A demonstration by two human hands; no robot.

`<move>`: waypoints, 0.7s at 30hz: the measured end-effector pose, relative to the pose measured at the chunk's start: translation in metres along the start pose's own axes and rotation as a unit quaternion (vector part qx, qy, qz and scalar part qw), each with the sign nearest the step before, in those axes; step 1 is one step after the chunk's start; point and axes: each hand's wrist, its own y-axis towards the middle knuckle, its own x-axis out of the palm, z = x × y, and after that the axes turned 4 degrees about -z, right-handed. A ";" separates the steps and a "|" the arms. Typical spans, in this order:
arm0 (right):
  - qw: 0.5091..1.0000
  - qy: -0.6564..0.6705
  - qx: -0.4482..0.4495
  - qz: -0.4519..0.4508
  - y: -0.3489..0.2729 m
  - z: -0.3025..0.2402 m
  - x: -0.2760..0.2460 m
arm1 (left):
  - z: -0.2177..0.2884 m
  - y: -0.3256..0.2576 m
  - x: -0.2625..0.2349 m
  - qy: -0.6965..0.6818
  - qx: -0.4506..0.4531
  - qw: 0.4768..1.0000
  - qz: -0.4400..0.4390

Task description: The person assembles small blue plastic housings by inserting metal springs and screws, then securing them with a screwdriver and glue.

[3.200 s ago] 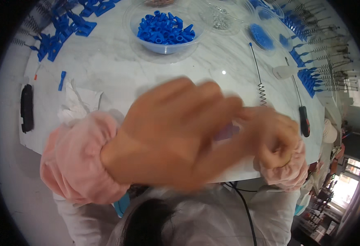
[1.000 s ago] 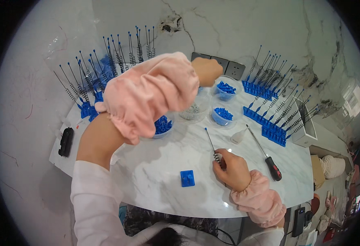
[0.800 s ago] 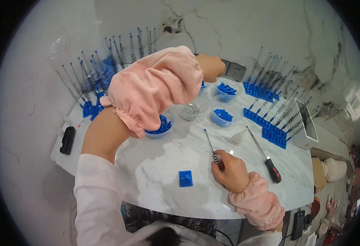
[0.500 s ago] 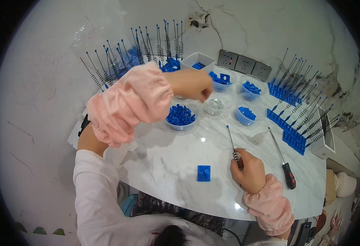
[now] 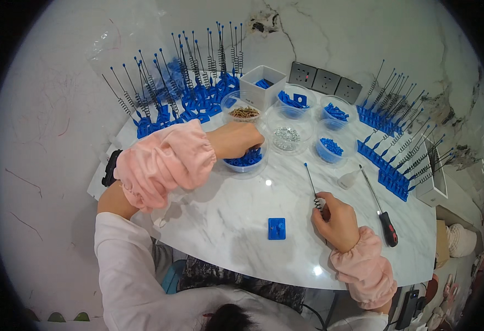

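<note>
My left hand (image 5: 236, 140) reaches down into a round clear bowl (image 5: 248, 174) of small blue plastic pieces (image 5: 247, 159). Its fingers are curled together, and the tips are hidden among the pieces. On the right, my right hand (image 5: 337, 220) is closed around a thin black antenna rod (image 5: 310, 177) with a spring coil and a blue tip, held above the marble table. Left of that hand, a square blue plastic base (image 5: 277, 228) lies on the table, with small metal-looking bits on its top.
Bowls of gold-coloured screws (image 5: 244, 112), silver parts (image 5: 286, 139) and blue parts (image 5: 329, 148) stand farther back. Finished-looking rods on blue bases (image 5: 203, 99) line the far left, more bases (image 5: 377, 122) the right. A screwdriver (image 5: 387, 227) lies near a white nozzle-tipped bottle (image 5: 349, 179).
My left hand has come down and leftward from above the silver parts into the bowl of blue pieces. My right hand keeps its hold on the rod.
</note>
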 end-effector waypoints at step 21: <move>1.000 0.010 0.014 -0.011 -0.001 0.003 -0.002 | 0.037 -0.087 -0.043 -0.123 -0.003 0.954 0.273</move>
